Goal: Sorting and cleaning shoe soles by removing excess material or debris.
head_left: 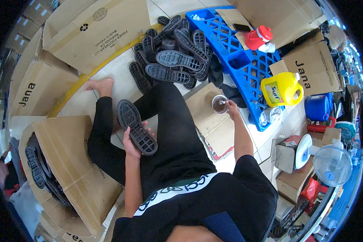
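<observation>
My left hand [134, 142] is closed around the edge of a black shoe sole [134, 123], with its ridged tread facing up above my lap. At the right side of a cup [218, 107] of brown liquid, my right hand [231, 109] has its fingers closed. A small pale piece shows at the cup's mouth beside those fingers; whether they grip it or the cup itself is unclear. Under the cup lies a flattened cardboard sheet [205, 103]. Beyond my knees is a heap of black soles [177, 59], piled loosely on the tiles.
A blue plastic pallet [213, 36] at the right carries a red bottle [259, 37], a yellow jug [280, 88] and a phone [242, 28]. To my left, an open carton [74, 161] holds more soles. Large cartons [105, 30] stand at the far left; a fan [332, 164] is at right.
</observation>
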Demonstrator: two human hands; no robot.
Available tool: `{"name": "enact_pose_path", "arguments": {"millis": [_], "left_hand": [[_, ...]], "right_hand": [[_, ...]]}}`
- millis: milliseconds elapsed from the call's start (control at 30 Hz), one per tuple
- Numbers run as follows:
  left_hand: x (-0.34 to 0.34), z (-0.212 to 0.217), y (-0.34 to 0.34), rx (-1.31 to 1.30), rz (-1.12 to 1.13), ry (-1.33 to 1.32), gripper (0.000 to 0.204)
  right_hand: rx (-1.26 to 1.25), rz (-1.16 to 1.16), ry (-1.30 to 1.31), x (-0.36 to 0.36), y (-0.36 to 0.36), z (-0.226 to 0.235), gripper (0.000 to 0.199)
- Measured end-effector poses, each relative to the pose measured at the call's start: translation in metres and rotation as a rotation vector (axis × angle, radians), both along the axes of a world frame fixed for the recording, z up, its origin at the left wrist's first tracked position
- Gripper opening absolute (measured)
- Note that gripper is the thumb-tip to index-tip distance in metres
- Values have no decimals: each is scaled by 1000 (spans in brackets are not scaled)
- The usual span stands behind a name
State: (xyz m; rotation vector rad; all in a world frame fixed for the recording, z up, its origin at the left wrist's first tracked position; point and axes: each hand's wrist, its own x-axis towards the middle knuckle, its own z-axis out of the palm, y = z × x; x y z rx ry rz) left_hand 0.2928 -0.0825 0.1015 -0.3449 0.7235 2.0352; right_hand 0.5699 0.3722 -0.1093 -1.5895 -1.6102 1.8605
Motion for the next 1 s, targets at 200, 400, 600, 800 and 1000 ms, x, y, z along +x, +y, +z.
{"name": "enact_pose_path", "arguments": {"millis": [200,400,600,800,1000], "left_hand": [[1,1,1,-1,8,-33,57],[1,-3,6,-23,-8,-37,56],[-2,2,0,-22,0,-2,58],[-2,1,-1,-25,-12,13,58],[0,1,0,4,-19,14,58]], "right_hand": [[283,16,58,5,-6,-10,11],[375,-70,75,14,-21,-10,13],[302,25,48,2,-39,4,11],[198,2,174,4,-67,9,13],[174,-14,155,20,-74,2,13]]}}
